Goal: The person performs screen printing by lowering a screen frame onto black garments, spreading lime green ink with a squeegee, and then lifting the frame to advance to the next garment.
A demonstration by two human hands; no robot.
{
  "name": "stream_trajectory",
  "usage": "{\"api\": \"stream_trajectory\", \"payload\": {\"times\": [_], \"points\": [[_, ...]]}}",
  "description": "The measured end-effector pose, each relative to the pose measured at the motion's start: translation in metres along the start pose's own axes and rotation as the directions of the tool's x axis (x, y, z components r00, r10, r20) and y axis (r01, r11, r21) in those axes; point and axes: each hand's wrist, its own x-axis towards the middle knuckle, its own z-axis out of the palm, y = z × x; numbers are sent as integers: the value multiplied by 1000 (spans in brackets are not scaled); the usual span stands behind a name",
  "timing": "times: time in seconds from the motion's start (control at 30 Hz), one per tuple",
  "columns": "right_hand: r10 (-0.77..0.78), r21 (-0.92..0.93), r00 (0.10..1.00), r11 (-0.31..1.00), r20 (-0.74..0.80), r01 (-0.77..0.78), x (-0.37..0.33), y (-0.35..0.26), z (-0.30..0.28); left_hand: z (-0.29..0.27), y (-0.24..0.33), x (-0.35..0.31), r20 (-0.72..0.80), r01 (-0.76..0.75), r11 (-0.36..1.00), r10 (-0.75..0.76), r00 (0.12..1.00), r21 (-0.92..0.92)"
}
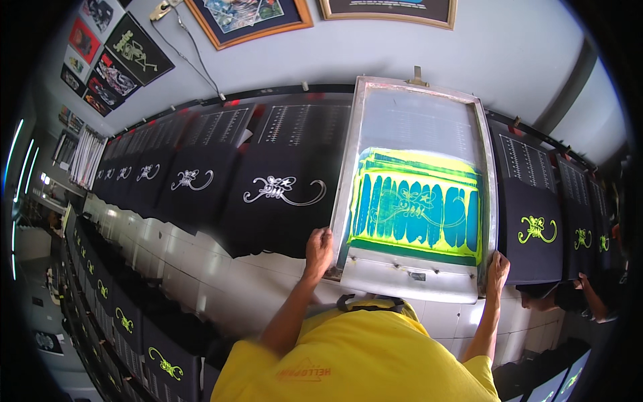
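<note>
A screen printing frame (357,120) with a pale metal rim lies in front of me, over one of the black fabric pieces in the row. Bright yellow-green ink (422,163) is spread across its teal stencil area, streaked around a curled, insect-like design. My left hand (319,253) is closed on the frame's lower left side. On the opposite side, my right hand (498,269) grips the lower right edge. Along the near end of the frame rests a wide metal squeegee-like bar (412,276). The fabric beneath the frame is mostly hidden.
Black fabric pieces with white prints (284,191) run leftward; ones with yellow-green prints (538,230) lie to the right. Another printed row (165,362) stands at lower left. Another person's arm (591,298) reaches in at far right. Framed pictures (248,20) hang on the wall.
</note>
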Motion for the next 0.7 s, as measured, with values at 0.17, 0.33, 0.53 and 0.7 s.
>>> {"api": "stream_trajectory", "payload": {"times": [0.17,0.33,0.53,0.7], "points": [[-26,107,1000,994,16,24,-67,-77,55,-99,-40,27,10,-69,993,68,998,97],[-44,160,998,986,38,37,-134,-132,128,-197,-104,56,-36,-101,982,108,994,162],[-36,162,998,986,50,27,-197,-188,210,-288,-174,98,-36,-15,970,24,999,243],[-18,65,994,998,107,11,-219,-240,230,-322,-198,133,-11,28,969,-26,1000,247]]}}
